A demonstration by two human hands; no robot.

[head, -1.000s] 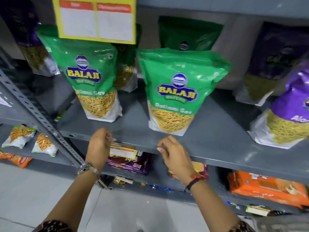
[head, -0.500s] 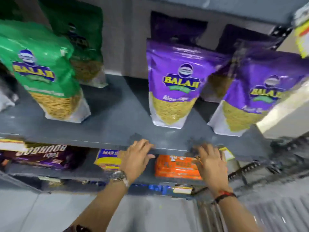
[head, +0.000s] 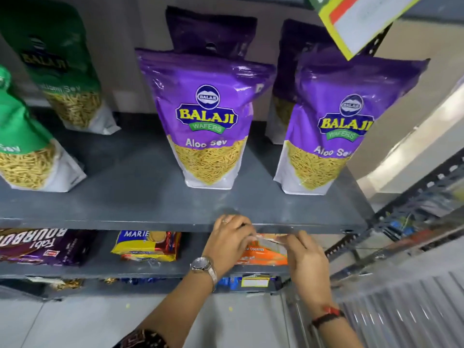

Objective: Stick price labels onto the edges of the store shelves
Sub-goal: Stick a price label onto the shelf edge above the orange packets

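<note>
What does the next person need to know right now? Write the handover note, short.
Left hand: at the front edge of the shelf, pinching the left end of a clear label strip.
Right hand: pinching the strip's right end, just below the edge.
The strip is stretched between both hands under the purple Aloo Sev pouches, in front of an orange cookie pack.
Done: a yellow label already sits on the lower shelf edge; another hangs top right.
Left: the strip does not look pressed on yet; line it up on the edge, press it flat, then move on.
</note>
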